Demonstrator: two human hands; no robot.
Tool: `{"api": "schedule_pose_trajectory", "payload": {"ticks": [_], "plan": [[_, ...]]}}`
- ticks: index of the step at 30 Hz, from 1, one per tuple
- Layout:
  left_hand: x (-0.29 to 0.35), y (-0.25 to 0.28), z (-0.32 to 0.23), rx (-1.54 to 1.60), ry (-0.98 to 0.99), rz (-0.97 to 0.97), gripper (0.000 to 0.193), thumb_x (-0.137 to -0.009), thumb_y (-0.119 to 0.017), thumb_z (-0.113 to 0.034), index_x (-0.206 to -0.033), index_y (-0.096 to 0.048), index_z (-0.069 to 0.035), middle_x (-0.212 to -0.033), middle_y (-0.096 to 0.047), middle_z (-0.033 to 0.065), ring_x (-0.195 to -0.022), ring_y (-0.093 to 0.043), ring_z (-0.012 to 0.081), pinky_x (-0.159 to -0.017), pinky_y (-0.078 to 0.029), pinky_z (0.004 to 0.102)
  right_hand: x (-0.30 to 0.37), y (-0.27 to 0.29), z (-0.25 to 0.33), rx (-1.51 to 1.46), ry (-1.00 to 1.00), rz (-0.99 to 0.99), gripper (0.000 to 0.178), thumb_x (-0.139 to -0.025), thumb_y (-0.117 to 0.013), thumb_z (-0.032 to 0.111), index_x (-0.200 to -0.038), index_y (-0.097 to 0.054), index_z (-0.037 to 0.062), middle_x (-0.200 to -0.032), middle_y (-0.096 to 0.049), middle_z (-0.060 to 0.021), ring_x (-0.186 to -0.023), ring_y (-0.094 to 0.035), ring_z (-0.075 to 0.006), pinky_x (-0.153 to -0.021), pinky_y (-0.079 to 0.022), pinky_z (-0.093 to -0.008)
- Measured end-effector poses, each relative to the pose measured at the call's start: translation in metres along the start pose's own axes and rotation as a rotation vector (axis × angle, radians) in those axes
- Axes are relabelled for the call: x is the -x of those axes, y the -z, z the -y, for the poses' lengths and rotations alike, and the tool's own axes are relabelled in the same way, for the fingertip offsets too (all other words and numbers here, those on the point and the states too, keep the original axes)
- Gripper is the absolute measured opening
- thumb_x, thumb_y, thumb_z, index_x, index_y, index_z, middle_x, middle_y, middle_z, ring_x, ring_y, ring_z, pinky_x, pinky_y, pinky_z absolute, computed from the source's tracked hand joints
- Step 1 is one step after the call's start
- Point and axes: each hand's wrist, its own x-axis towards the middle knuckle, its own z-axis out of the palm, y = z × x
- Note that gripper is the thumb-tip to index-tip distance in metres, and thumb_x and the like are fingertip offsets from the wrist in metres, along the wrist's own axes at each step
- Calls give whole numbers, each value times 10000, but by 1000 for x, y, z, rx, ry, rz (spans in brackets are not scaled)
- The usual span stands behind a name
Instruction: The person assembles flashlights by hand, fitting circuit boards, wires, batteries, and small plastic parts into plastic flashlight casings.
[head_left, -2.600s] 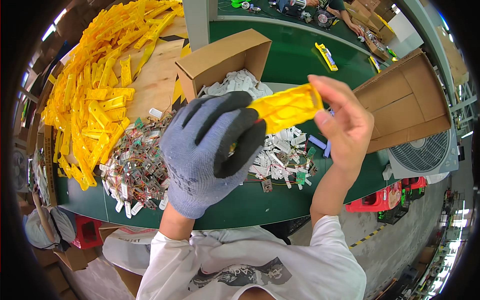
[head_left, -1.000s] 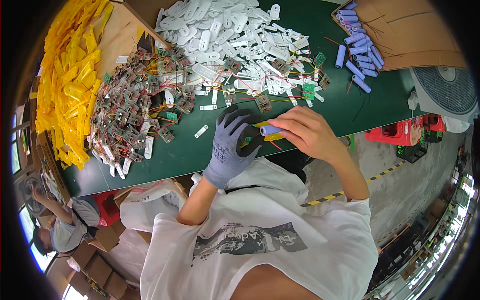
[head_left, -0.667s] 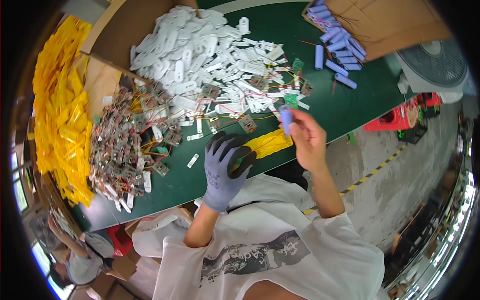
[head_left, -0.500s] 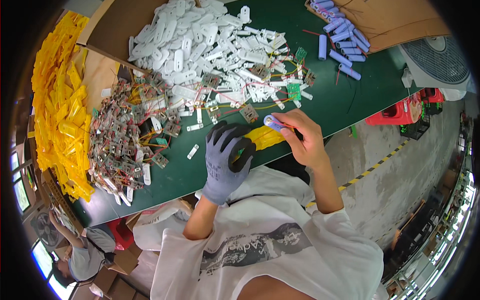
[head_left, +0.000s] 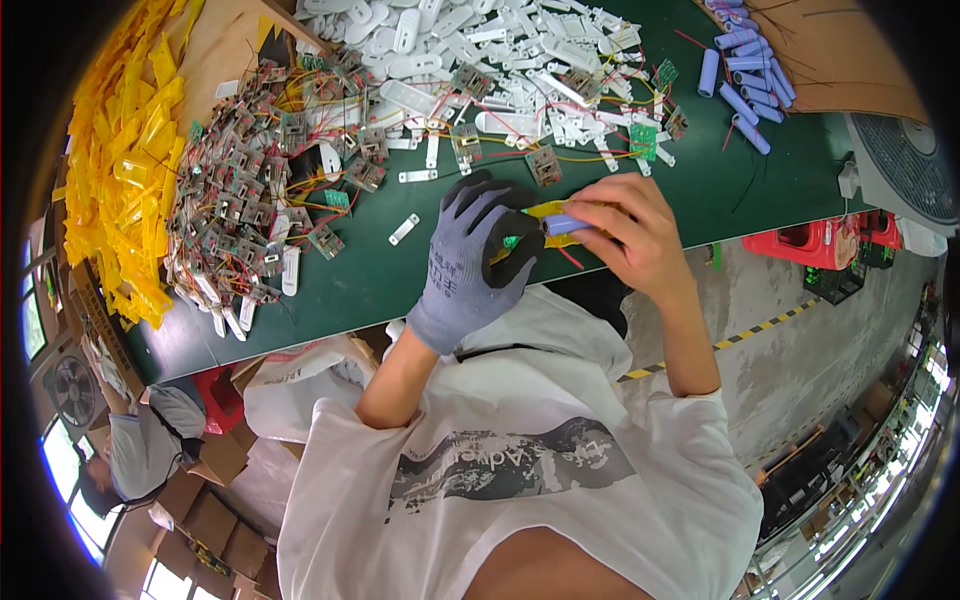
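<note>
One purple cell [head_left: 566, 225] lies against the yellow shell [head_left: 546, 209] above the near edge of the desk [head_left: 365, 285], the bare right hand's [head_left: 635, 235] grip closed on it, the gloved left hand's [head_left: 475, 262] grip curled round the shell's left end! Steady on the left now, cell parallel to the shell, and that red wire [head_left: 570, 258] wants holding clear of any pinch; farther out, circuit parts [head_left: 243, 210] and white parts [head_left: 410, 97] crowd the desk.
</note>
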Motion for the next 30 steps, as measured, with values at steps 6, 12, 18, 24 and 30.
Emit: {"api": "schedule_pose_trajectory", "payload": {"ticks": [6, 12, 18, 24, 30], "plan": [[6, -4, 2, 17, 55, -26, 238, -691, -693, -16, -894, -589, -87, -1025, -605, 98, -1024, -550, 335, -915, -414, 453, 3, -4, -7, 1, 29, -7, 286, -731, -764, 160, -1006, -694, 117, -1000, -640, 13, -861, -598, -207, -705, -469, -336], [4, -6, -3, -32, 65, -56, 249, -692, -695, -4, -900, -585, -85, -1048, -622, 105, -1006, -563, 338, -897, -426, 443, 3, 0, -5, 135, 64, -24, 302, -716, -763, 159, -1006, -692, 115, -986, -636, 10, -862, -600, -199, -728, -478, -329], [2, -3, 0, -9, 27, -14, 350, -683, -730, -72, -1007, -597, -90, -1063, -607, 106, -1017, -558, 337, -940, -407, 459, -1, 6, 6, 360, 79, 73, 396, -696, -770, 169, -1082, -683, 139, -1002, -618, 26, -916, -581, -182, -780, -473, -326], [8, 5, -1, -65, -34, -115, 512, -668, -753, -98, -1150, -585, -64, -1121, -602, 131, -1049, -554, 345, -967, -401, 483, 0, 4, 4, 192, 31, 135, 585, -674, -781, 172, -1237, -621, 160, -1017, -614, 2, -936, -570, -213, -802, -471, -339], [74, 21, -21, -73, -278, -166, 266, -623, -755, -42, -871, -662, -62, -784, -608, 38, -690, -589, 219, -690, -507, 384, 8, 2, 1, 47, -21, 5, 740, -622, -833, 121, -1302, -552, 50, -1011, -644, -72, -894, -594, -259, -795, -486, -384]]}}
